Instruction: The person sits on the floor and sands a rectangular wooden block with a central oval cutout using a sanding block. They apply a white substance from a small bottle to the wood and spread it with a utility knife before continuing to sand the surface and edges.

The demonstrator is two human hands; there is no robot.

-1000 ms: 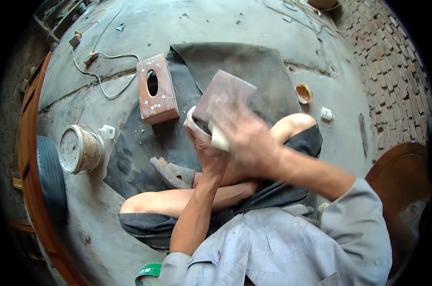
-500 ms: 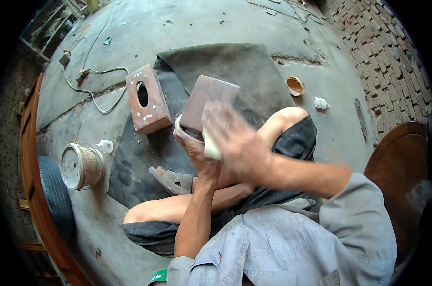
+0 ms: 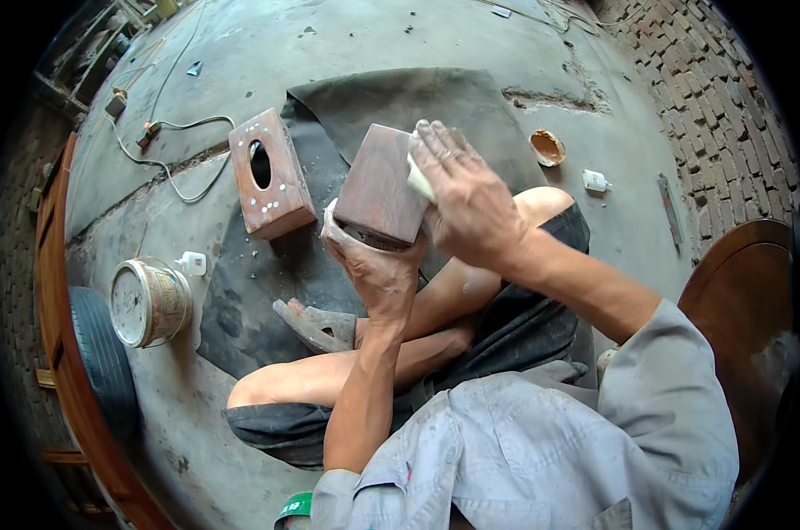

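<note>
A reddish-brown wooden box is tilted over my crossed legs. My left hand grips it from the near end, with the fingers wrapped round its underside and lower edge. In my right hand is a pale piece of sandpaper, pressed along the box's right side with the fingers laid over it. The palm side of that hand is hidden. To the left stands a second wooden box with an oval hole in its face and several whitish spots. Both hands look dusty.
A dark mat lies under the boxes. On the left are a lidded bucket, a small white bottle, a tire and a cable. On the right are a bowl of brown paste, another white bottle and a round wooden panel.
My right hand has moved up and right, from the box's near right corner to its right side, with the sandpaper. The box has turned slightly in my left hand.
</note>
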